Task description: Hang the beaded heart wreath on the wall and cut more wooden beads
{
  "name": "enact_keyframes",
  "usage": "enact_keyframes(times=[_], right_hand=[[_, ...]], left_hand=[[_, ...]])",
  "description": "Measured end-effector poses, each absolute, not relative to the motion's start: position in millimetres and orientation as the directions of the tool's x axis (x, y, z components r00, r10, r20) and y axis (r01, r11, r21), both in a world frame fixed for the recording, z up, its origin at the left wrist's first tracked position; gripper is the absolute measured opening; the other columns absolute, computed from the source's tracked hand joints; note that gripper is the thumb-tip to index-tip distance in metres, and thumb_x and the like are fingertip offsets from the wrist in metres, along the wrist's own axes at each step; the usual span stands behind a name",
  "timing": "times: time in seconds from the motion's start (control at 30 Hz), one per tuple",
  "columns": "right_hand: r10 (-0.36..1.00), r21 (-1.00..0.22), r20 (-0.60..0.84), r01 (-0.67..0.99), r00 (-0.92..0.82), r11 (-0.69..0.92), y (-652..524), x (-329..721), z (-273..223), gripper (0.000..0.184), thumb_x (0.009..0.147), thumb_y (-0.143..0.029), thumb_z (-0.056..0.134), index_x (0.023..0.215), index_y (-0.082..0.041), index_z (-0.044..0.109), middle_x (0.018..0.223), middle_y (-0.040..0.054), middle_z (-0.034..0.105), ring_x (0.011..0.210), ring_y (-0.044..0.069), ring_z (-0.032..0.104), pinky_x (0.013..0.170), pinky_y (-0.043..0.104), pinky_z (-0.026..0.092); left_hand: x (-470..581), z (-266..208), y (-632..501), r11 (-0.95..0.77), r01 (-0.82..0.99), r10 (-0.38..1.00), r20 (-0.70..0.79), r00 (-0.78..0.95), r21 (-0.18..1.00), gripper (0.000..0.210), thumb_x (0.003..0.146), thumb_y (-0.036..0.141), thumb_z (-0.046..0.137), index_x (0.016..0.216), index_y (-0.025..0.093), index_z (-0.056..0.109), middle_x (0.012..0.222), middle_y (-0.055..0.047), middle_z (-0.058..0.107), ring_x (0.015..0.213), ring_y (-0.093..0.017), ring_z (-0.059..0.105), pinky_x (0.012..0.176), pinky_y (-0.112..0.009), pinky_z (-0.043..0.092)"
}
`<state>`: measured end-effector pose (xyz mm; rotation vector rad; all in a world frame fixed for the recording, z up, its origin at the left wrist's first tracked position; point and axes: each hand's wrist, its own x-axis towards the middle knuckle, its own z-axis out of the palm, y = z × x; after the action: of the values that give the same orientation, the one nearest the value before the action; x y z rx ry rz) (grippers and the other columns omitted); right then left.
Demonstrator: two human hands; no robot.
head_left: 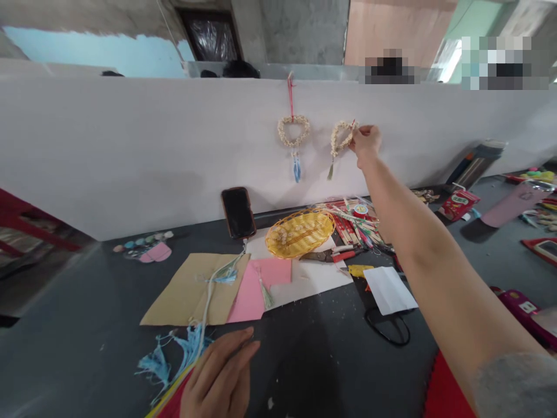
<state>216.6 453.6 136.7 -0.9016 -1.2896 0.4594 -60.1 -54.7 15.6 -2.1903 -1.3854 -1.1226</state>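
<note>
My right hand is raised to the white partition, its fingers pinching the side of a heart-shaped garland of small cream pieces. A green tassel dangles below that garland. To its left, a second heart garland hangs by a pink ribbon, with blue tassels underneath. Low over the dark table, my left hand has its fingers stretched out and holds nothing. Close to it lie loose blue tassels and a white cable.
A yellow woven basket stands near a phone leaning on the partition. Brown cardboard, pink paper, pliers and a white paper lie about. A pink bottle and juice carton are at right.
</note>
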Motion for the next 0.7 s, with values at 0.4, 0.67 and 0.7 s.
enact_keyframes(times=[0.4, 0.67, 0.7], right_hand=[[0.950, -0.960, 0.207, -0.141, 0.232, 0.243, 359.3, 255.6, 134.5, 0.022, 0.078, -0.015, 0.068, 0.077, -0.021, 0.047, 0.068, -0.0050, 0.053, 0.059, 0.007, 0.055, 0.062, 0.025, 0.056], [0.972, -0.934, 0.178, -0.286, 0.152, 0.216, 303.6, 283.0, 109.2, 0.039, 0.077, -0.037, 0.075, 0.081, -0.024, 0.039, 0.068, -0.0063, 0.060, 0.061, 0.009, 0.062, 0.064, 0.028, 0.060], [0.973, -0.926, 0.180, -0.309, 0.141, 0.216, 296.2, 283.7, 106.4, 0.039, 0.076, -0.038, 0.076, 0.081, -0.024, 0.040, 0.068, -0.0065, 0.061, 0.062, 0.008, 0.063, 0.065, 0.027, 0.060]], left_hand=[[-50.5, 17.8, -52.4, -0.504, 0.855, 0.570, 0.791, 0.222, 0.124, 0.024, 0.083, 0.000, 0.054, 0.092, 0.019, 0.067, 0.093, -0.006, 0.070, 0.087, -0.016, 0.067, 0.081, -0.028, 0.053], [-48.7, 15.0, -49.0, -0.526, 0.844, 0.554, 0.794, 0.250, 0.101, 0.022, 0.083, 0.003, 0.054, 0.090, 0.020, 0.067, 0.092, -0.005, 0.071, 0.085, -0.016, 0.068, 0.081, -0.028, 0.053], [-49.2, 14.4, -48.9, -0.528, 0.845, 0.551, 0.794, 0.258, 0.092, 0.023, 0.083, 0.002, 0.054, 0.090, 0.020, 0.067, 0.092, -0.005, 0.071, 0.085, -0.016, 0.068, 0.081, -0.029, 0.053]])
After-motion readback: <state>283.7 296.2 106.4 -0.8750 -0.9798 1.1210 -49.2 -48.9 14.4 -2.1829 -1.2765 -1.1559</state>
